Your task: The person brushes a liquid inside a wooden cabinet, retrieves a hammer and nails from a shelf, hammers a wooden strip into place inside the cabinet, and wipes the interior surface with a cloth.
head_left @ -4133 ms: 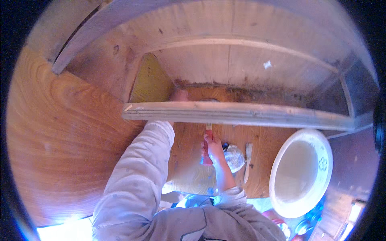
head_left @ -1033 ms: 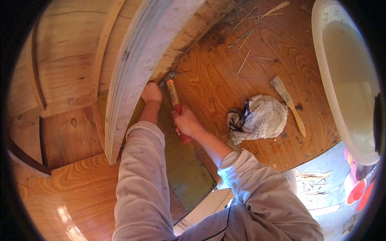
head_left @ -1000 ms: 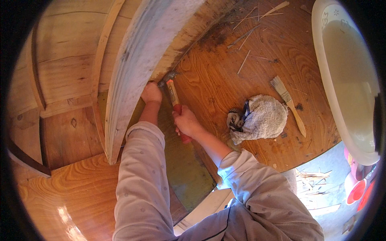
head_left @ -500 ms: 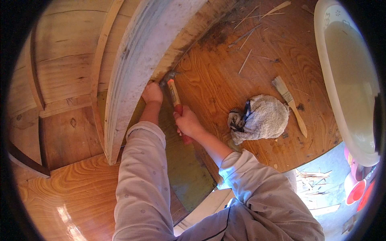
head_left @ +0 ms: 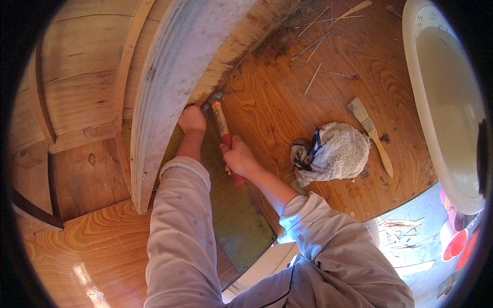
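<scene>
My right hand [head_left: 240,156] is wrapped round the red grip of a claw hammer [head_left: 221,118]. The hammer's metal head lies close beside my left hand, at the lower edge of a wooden panel [head_left: 221,64]. My left hand [head_left: 192,120] is closed against that panel, fingertips turned away, and what it pinches, if anything, is hidden. A thick pale board edge [head_left: 174,82] stands just left of it. Under both hands is a wood-grain surface [head_left: 272,97] with a greenish strip [head_left: 231,220] nearer to me.
Right of the hammer lies a crumpled grey cloth [head_left: 341,151], with a flat paintbrush [head_left: 372,133] beyond it. Thin wood splinters [head_left: 313,77] are scattered at the back. A white basin of cloudy water [head_left: 418,92] stands at the right edge. Left is a framed wooden panel [head_left: 82,102].
The hammer's head and my left hand have shifted very slightly to the left. Both hands keep nearly the same pose, and the cloth and brush lie where they were.
</scene>
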A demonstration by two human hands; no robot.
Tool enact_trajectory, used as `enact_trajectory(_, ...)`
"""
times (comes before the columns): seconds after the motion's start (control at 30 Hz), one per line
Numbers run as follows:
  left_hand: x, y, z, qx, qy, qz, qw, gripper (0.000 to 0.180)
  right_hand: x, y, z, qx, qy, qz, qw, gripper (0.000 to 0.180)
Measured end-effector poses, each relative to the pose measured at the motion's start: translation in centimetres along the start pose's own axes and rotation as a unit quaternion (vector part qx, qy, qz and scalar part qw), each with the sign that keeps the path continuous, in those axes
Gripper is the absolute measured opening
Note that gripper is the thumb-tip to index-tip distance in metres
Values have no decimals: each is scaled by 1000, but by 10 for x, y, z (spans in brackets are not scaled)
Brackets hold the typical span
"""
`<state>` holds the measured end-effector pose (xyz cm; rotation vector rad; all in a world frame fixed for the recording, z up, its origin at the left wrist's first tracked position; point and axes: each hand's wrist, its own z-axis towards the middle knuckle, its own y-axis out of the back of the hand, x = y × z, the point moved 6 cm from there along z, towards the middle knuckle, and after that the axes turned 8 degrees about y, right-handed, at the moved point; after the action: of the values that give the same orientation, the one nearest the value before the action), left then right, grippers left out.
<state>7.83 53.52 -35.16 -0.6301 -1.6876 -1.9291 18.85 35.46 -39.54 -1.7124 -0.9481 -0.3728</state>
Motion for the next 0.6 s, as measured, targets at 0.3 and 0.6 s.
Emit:
enact_trajectory(0.3, -7, 22, -8, 10, -5, -75, 997, 19, -4, 2, 2, -10, 5, -5, 1000, 29)
enact_trajectory(0.6, -7, 15, -6, -33, -44, -32, 998, 18, -7, 0, 1, -7, 3, -4, 1000, 27)
